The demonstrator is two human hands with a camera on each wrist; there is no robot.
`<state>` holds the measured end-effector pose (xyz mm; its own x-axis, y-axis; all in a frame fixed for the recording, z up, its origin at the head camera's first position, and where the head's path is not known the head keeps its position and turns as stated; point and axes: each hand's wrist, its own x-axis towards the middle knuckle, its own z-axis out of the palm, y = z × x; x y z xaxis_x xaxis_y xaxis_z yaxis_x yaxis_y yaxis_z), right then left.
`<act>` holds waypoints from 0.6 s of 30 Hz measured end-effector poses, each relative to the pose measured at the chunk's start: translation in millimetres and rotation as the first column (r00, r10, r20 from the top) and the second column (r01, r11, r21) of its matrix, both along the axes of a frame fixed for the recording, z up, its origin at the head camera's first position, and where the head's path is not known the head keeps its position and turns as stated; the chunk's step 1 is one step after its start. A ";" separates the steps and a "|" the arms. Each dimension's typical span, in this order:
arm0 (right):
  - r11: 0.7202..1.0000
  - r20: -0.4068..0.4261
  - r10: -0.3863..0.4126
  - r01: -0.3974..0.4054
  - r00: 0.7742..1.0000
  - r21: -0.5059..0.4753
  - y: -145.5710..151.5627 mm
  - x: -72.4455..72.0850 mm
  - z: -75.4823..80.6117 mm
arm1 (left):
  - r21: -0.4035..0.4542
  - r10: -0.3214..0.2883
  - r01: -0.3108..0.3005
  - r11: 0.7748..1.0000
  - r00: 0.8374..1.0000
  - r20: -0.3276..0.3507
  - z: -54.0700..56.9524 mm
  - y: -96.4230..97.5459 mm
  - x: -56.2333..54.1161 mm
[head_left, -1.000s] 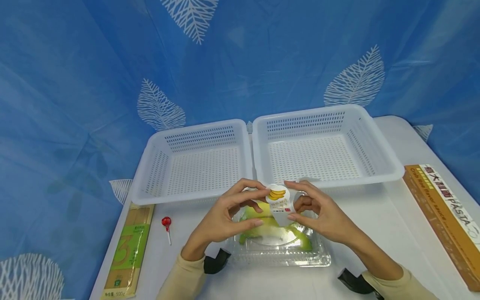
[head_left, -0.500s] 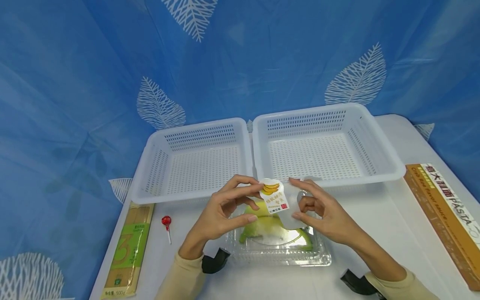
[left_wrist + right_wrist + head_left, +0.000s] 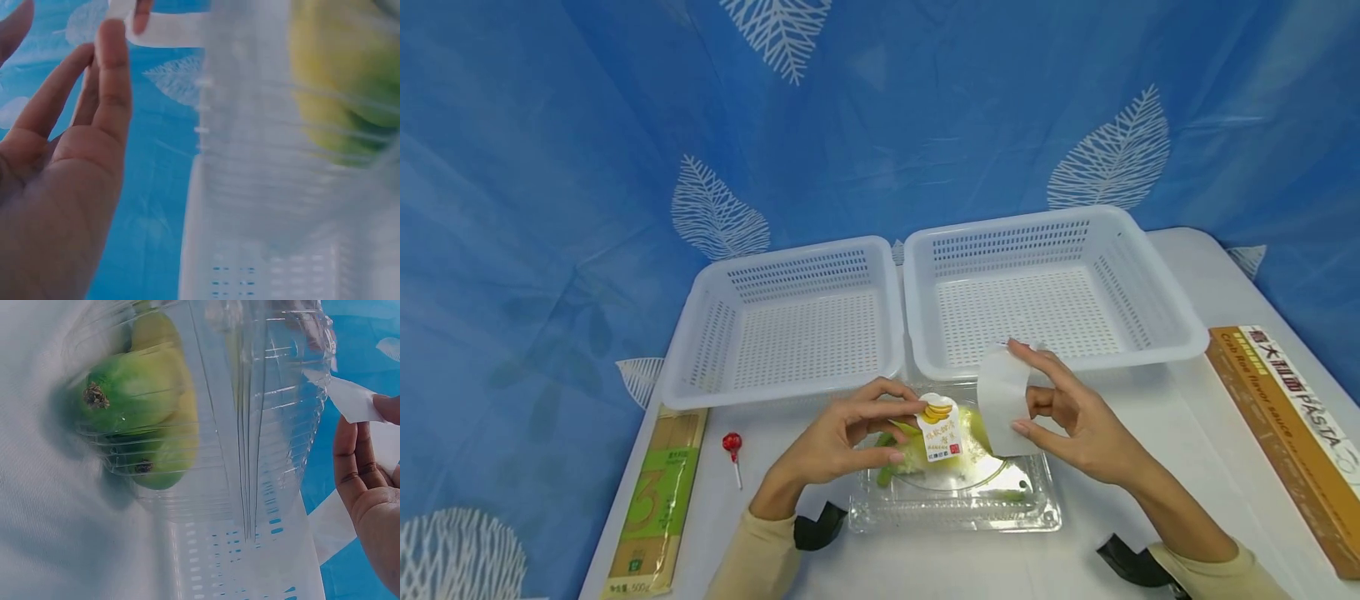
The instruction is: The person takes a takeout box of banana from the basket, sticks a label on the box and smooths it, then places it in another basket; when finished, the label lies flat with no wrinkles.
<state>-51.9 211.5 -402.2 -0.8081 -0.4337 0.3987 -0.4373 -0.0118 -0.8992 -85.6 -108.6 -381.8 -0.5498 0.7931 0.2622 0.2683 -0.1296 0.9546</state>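
Observation:
A small banana-picture label [image 3: 941,428] is held by its left edge at the fingers of my left hand [image 3: 850,433]; the left thumb is apart from it. My right hand [image 3: 1078,421] grips a curved white backing paper [image 3: 1002,402], index finger at its top and thumb lower down. Label and paper are apart from each other. Below both hands a clear plastic clamshell box [image 3: 955,518] lies on the table. Yellow-green fruit [image 3: 134,394] with brown tips shows through its wall in the right wrist view.
Two white perforated baskets, a left one [image 3: 782,387] and a right one [image 3: 1060,364], stand behind the box. A red lollipop [image 3: 732,443] and a green-labelled noodle pack [image 3: 658,500] lie to the left. A brown pasta box [image 3: 1285,442] lies at the right edge.
The label has come away from its backing paper. My right hand has moved right and slightly up with the paper, while my left hand has lowered a little with the label.

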 end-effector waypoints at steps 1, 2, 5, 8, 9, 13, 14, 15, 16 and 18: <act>1.000 -0.002 0.000 0.000 1.000 0.001 0.8 0.0 -0.5 | -0.019 -0.008 0.008 1.000 1.000 0.018 -2.8 -0.7 0.3; 1.000 0.000 0.001 -0.001 1.000 0.004 1.4 0.1 -0.9 | -0.033 -0.012 0.013 0.999 0.999 0.031 -5.3 -1.1 0.6; 1.000 0.029 0.000 -0.001 1.000 0.021 2.0 0.7 -0.8 | -0.064 -0.017 0.021 0.998 0.999 0.052 -11.4 -1.7 1.3; 0.999 0.052 -0.004 0.002 0.999 0.039 1.3 2.0 0.0 | -0.091 -0.011 0.016 0.996 0.998 0.058 -14.4 -1.0 2.0; 0.999 0.053 -0.004 0.002 0.999 0.042 1.1 2.3 0.0 | -0.101 -0.010 0.015 0.995 0.998 0.055 -15.2 -0.5 2.0; 0.999 0.043 0.004 -0.005 0.999 0.036 0.8 2.2 -0.9 | -0.165 0.017 -0.009 0.986 0.999 0.048 -15.8 2.2 3.5; 0.999 0.039 0.007 -0.009 0.999 0.032 0.8 2.2 -1.1 | -0.180 0.023 -0.016 0.984 0.999 0.039 -16.0 2.8 3.8; 0.999 0.036 0.012 -0.013 0.999 0.029 0.9 2.0 -1.6 | -0.196 0.030 -0.022 0.980 0.999 0.033 -16.1 3.2 4.0; 1.000 0.034 0.016 -0.016 0.999 0.026 0.9 2.0 -1.9 | -0.214 0.040 -0.032 0.976 0.999 0.032 -15.7 3.6 4.6; 0.999 0.025 0.024 -0.025 0.999 0.022 0.9 2.3 -2.6 | -0.238 0.053 -0.046 0.970 0.998 0.022 -14.7 4.1 5.2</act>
<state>-49.6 212.4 -404.8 -0.8066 -0.4619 0.3688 -0.4147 -0.0022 -0.9099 -80.4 -104.5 -396.5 -0.5943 0.8025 0.0536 0.2410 0.1141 0.9638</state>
